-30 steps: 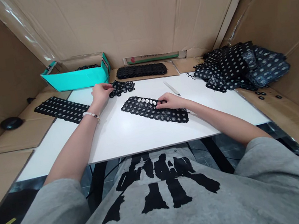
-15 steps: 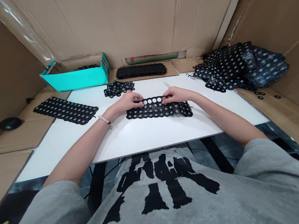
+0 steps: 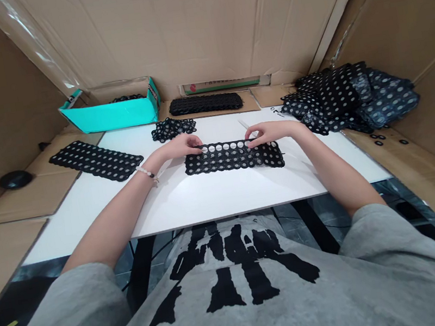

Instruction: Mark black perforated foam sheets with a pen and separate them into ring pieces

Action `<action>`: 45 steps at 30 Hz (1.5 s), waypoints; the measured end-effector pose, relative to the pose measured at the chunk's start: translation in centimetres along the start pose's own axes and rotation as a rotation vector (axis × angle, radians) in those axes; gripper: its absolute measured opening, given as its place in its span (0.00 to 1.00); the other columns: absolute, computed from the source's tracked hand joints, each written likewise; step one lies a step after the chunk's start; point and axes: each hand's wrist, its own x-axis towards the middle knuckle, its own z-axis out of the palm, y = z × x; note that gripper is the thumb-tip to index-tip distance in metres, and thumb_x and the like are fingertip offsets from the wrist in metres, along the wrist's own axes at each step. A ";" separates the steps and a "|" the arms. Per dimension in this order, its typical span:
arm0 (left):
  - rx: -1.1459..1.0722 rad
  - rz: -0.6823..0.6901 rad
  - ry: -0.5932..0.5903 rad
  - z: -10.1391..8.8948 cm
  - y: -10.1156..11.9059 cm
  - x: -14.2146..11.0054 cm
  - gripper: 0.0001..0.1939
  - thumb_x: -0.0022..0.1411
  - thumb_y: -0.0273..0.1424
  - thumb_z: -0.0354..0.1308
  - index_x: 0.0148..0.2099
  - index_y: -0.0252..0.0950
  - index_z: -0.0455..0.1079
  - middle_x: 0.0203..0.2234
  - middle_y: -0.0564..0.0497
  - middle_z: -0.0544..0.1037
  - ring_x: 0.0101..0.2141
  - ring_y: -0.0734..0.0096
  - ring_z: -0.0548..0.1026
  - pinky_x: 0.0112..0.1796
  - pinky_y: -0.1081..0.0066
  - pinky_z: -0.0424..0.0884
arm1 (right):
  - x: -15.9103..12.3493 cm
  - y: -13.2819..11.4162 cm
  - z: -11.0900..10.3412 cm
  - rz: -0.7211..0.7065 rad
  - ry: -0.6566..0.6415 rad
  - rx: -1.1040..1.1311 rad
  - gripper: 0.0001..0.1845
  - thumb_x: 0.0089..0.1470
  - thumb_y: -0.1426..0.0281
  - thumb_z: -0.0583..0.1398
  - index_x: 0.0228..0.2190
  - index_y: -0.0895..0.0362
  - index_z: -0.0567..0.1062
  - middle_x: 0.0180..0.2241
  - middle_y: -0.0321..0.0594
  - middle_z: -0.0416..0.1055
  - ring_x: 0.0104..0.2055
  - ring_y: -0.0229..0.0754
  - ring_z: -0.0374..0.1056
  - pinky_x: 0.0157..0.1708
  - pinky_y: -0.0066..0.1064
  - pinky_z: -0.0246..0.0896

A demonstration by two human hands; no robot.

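Note:
In front of me a black perforated sheet (image 3: 229, 160) with rows of round holes lies on the white table (image 3: 223, 198). My left hand (image 3: 182, 146) pinches its far left corner between thumb and fingers. Along the same far edge, my right hand (image 3: 268, 132) grips the sheet further right. The holes in the far row show white between my hands, while those in the nearer rows look greyer. Just beyond my left hand sits a heap of small black rings (image 3: 173, 128). A slim white tool (image 3: 247, 127) lies partly behind my right hand.
A second perforated sheet (image 3: 96, 161) lies to the left. At the back stand a turquoise box (image 3: 111, 115) with dark pieces in it and a stack of black sheets (image 3: 205, 103). A pile of sheets (image 3: 339, 97) is on the right. Cardboard walls (image 3: 179, 26) enclose the table.
My left hand came from the ring heap to the sheet's far edge. The sheet turned straighter and shifted slightly right. My right hand slid right along its edge.

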 end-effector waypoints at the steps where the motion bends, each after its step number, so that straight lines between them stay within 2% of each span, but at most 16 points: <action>1: 0.001 -0.009 0.014 -0.1 -0.1 0.0 0.18 0.48 0.45 0.63 0.37 0.38 0.76 0.33 0.50 0.83 0.34 0.63 0.77 0.37 0.68 0.70 | -0.1 0.4 -0.3 0.000 -0.003 -0.001 0.35 0.51 0.46 0.66 0.53 0.54 0.77 0.48 0.47 0.78 0.45 0.49 0.73 0.47 0.36 0.62; 4: 0.045 -0.042 0.047 0.0 0.0 0.0 0.19 0.49 0.41 0.61 0.41 0.37 0.78 0.33 0.49 0.83 0.33 0.62 0.77 0.36 0.68 0.70 | -0.3 1.6 -1.2 -0.024 0.056 -0.030 0.31 0.52 0.49 0.66 0.52 0.54 0.78 0.52 0.46 0.77 0.48 0.50 0.73 0.48 0.36 0.64; 7: 0.136 -0.065 0.106 0.3 0.6 -0.1 0.20 0.50 0.38 0.60 0.44 0.36 0.79 0.34 0.49 0.82 0.33 0.63 0.77 0.36 0.68 0.71 | -0.2 2.8 -1.7 -0.003 0.105 -0.087 0.27 0.54 0.51 0.66 0.50 0.54 0.80 0.49 0.45 0.79 0.48 0.50 0.74 0.48 0.36 0.65; 13: 0.288 -0.079 0.297 1.1 1.1 0.2 0.10 0.50 0.34 0.61 0.33 0.36 0.81 0.31 0.46 0.82 0.37 0.56 0.77 0.50 0.60 0.71 | 0.4 4.4 -1.6 0.073 0.150 -0.179 0.24 0.52 0.50 0.66 0.44 0.54 0.83 0.45 0.44 0.80 0.46 0.50 0.73 0.45 0.35 0.64; 16: 0.288 -0.109 0.346 1.6 1.0 0.3 0.10 0.49 0.33 0.61 0.32 0.37 0.81 0.30 0.47 0.83 0.36 0.57 0.77 0.47 0.61 0.72 | 0.4 4.5 -1.4 0.132 0.156 -0.213 0.21 0.53 0.53 0.66 0.42 0.55 0.84 0.43 0.45 0.80 0.43 0.49 0.73 0.42 0.35 0.63; 18: 0.293 -0.136 0.368 1.9 1.1 0.3 0.10 0.50 0.33 0.61 0.33 0.36 0.82 0.30 0.46 0.83 0.35 0.56 0.78 0.46 0.62 0.73 | 0.4 4.0 -1.1 0.173 0.228 -0.259 0.18 0.54 0.58 0.66 0.43 0.54 0.83 0.43 0.45 0.80 0.43 0.50 0.72 0.43 0.37 0.63; 20: 0.313 -0.151 0.382 2.1 1.2 0.2 0.09 0.51 0.33 0.62 0.32 0.36 0.82 0.30 0.45 0.83 0.35 0.55 0.78 0.46 0.60 0.72 | 0.8 2.8 -0.4 0.171 0.367 -0.313 0.17 0.57 0.63 0.64 0.46 0.55 0.82 0.45 0.47 0.80 0.47 0.53 0.72 0.48 0.40 0.63; 22: 0.312 -0.171 0.375 2.1 1.4 0.2 0.08 0.51 0.33 0.62 0.32 0.36 0.81 0.30 0.45 0.83 0.35 0.54 0.78 0.46 0.60 0.73 | 1.8 0.8 0.7 0.083 0.510 -0.298 0.18 0.61 0.64 0.60 0.50 0.56 0.81 0.49 0.52 0.78 0.53 0.56 0.70 0.53 0.44 0.62; 23: 0.300 -0.184 0.368 2.1 1.4 0.1 0.08 0.52 0.33 0.63 0.32 0.36 0.81 0.31 0.45 0.84 0.35 0.54 0.78 0.45 0.60 0.73 | 2.5 -0.3 1.4 0.011 0.532 -0.248 0.20 0.62 0.64 0.59 0.51 0.58 0.80 0.50 0.53 0.78 0.53 0.56 0.70 0.54 0.44 0.62; 25: 0.263 -0.215 0.352 1.9 1.6 0.1 0.09 0.53 0.34 0.62 0.32 0.36 0.82 0.32 0.44 0.84 0.35 0.54 0.79 0.43 0.60 0.73 | 4.2 -2.8 2.9 -0.145 0.509 -0.126 0.22 0.62 0.61 0.59 0.53 0.58 0.79 0.50 0.53 0.78 0.52 0.54 0.71 0.56 0.43 0.62; 27: 0.210 -0.245 0.340 1.7 1.6 0.0 0.10 0.55 0.35 0.62 0.32 0.35 0.82 0.32 0.44 0.84 0.36 0.54 0.79 0.42 0.61 0.72 | 6.0 -5.1 4.3 -0.233 0.463 -0.030 0.26 0.61 0.58 0.62 0.55 0.58 0.78 0.48 0.53 0.79 0.49 0.52 0.72 0.54 0.41 0.63; 31: 0.090 -0.275 0.335 1.6 1.6 -0.2 0.11 0.55 0.36 0.62 0.31 0.36 0.82 0.31 0.45 0.84 0.36 0.55 0.79 0.41 0.63 0.71 | 8.7 -8.1 6.5 -0.166 0.441 0.081 0.24 0.61 0.56 0.62 0.52 0.57 0.78 0.46 0.48 0.80 0.46 0.48 0.72 0.50 0.36 0.63; 35: -0.034 -0.301 0.366 1.6 1.4 -0.3 0.07 0.50 0.35 0.65 0.28 0.36 0.81 0.29 0.47 0.83 0.34 0.58 0.78 0.40 0.65 0.69 | 9.9 -8.4 7.8 -0.138 0.467 0.063 0.18 0.62 0.57 0.61 0.46 0.55 0.81 0.42 0.45 0.81 0.47 0.49 0.72 0.50 0.37 0.61; 39: -0.184 -0.406 0.412 0.7 0.3 0.1 0.06 0.47 0.33 0.68 0.26 0.36 0.79 0.26 0.48 0.81 0.30 0.62 0.75 0.35 0.66 0.68 | 10.7 -7.7 8.5 -0.159 0.482 0.090 0.15 0.63 0.61 0.59 0.40 0.55 0.83 0.40 0.43 0.82 0.43 0.46 0.73 0.47 0.34 0.61; 41: -0.173 -0.423 0.494 -0.3 -0.7 0.2 0.06 0.48 0.33 0.68 0.27 0.35 0.79 0.26 0.48 0.81 0.30 0.62 0.74 0.36 0.66 0.67 | 11.1 -7.5 8.6 -0.141 0.495 0.126 0.13 0.62 0.64 0.59 0.37 0.56 0.83 0.39 0.42 0.81 0.41 0.45 0.72 0.44 0.33 0.60; 45: -0.024 -0.439 0.760 -2.8 -3.5 -0.6 0.06 0.56 0.32 0.65 0.31 0.34 0.78 0.32 0.45 0.82 0.34 0.60 0.75 0.40 0.64 0.67 | 11.4 -7.7 8.8 -0.113 0.526 0.180 0.11 0.60 0.67 0.60 0.32 0.57 0.82 0.34 0.40 0.81 0.38 0.43 0.72 0.40 0.31 0.58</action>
